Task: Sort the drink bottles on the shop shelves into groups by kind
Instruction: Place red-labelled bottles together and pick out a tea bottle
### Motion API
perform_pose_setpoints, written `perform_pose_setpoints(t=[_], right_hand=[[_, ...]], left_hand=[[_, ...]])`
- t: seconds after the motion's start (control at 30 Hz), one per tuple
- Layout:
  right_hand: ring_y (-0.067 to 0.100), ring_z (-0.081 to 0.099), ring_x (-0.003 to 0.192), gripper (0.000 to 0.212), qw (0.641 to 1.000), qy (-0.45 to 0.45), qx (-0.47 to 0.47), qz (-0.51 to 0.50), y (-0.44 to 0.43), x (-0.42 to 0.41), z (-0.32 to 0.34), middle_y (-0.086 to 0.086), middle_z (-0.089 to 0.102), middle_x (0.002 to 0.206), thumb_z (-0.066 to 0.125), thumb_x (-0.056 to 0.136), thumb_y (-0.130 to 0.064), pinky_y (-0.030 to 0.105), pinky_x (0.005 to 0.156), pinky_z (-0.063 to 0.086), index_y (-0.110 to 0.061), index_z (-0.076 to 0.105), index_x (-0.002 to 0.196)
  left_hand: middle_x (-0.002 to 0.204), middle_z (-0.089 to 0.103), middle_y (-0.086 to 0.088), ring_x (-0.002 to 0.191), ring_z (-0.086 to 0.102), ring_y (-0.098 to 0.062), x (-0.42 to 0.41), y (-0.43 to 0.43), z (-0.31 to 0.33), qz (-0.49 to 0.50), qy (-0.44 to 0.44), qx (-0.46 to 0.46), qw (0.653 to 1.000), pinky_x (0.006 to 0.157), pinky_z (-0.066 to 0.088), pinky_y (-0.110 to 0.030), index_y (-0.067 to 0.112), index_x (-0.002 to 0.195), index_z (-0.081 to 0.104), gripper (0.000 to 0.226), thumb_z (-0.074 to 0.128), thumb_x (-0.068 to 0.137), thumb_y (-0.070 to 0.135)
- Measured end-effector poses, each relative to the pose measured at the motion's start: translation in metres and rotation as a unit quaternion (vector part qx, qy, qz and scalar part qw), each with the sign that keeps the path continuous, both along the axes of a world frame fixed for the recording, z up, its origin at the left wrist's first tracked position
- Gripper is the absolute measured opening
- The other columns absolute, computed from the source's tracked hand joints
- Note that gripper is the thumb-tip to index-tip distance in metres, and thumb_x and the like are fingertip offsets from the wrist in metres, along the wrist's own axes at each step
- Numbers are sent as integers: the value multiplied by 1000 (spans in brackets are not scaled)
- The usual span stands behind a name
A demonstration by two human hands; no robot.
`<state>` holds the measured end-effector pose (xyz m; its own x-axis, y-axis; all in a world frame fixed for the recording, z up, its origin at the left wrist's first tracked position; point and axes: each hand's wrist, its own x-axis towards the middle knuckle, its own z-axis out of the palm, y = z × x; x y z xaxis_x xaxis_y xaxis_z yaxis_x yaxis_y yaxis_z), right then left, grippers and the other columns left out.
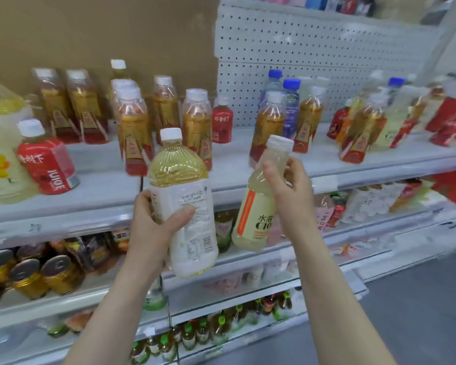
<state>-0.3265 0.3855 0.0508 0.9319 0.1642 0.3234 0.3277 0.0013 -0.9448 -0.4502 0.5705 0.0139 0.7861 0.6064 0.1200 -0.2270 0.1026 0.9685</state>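
My left hand [153,227] grips a large yellow drink bottle [184,196] with a white label and white cap, held upright in front of the shelf edge. My right hand [287,185] holds a pale cloudy bottle [256,214] with an orange-striped label by its neck, tilted to the right. On the top shelf [234,159] stand several amber tea bottles [134,127], red juice bottles [48,164] and blue-capped water bottles [290,106], mixed together.
Gold-lidded cans [29,277] sit on the lower left shelf. Small green-capped bottles [195,333] fill the bottom shelf. Red packs [453,122] lie at the top shelf's right end. A pale yellow bottle [0,164] stands far left. Grey floor [419,312] shows at the right.
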Motion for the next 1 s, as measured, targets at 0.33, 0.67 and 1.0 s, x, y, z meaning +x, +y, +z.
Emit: perform_pose_setpoints(t=[0.33, 0.67, 1.0], right_hand=[[1, 67, 93, 17, 998, -25, -36, -54, -196, 102, 5, -12, 70, 104, 66, 96, -39, 23, 73, 51, -33, 61, 111], [7, 68, 96, 16, 990, -67, -52, -117, -321, 229, 34, -11, 70, 105, 67, 90, -45, 46, 86, 58, -44, 59, 104], [14, 62, 116, 64, 982, -117, -103, -103, -306, 367, 61, -6, 66, 126, 70, 81, -59, 47, 100, 53, -27, 56, 135]], left_hand=[[109, 69, -3, 102, 68, -30, 132, -187, 5, -63, -36, -19, 997, 78, 57, -48, 25, 105, 51, 70, 81, 43, 39], [109, 69, -2, 104, 68, -28, 250, -308, 17, -68, -33, 2, 997, 89, 53, -61, 30, 106, 53, 71, 84, 43, 41], [107, 73, 6, 99, 72, -19, 322, -315, 41, -44, -68, 18, 997, 72, 59, -41, 30, 114, 51, 79, 81, 42, 40]])
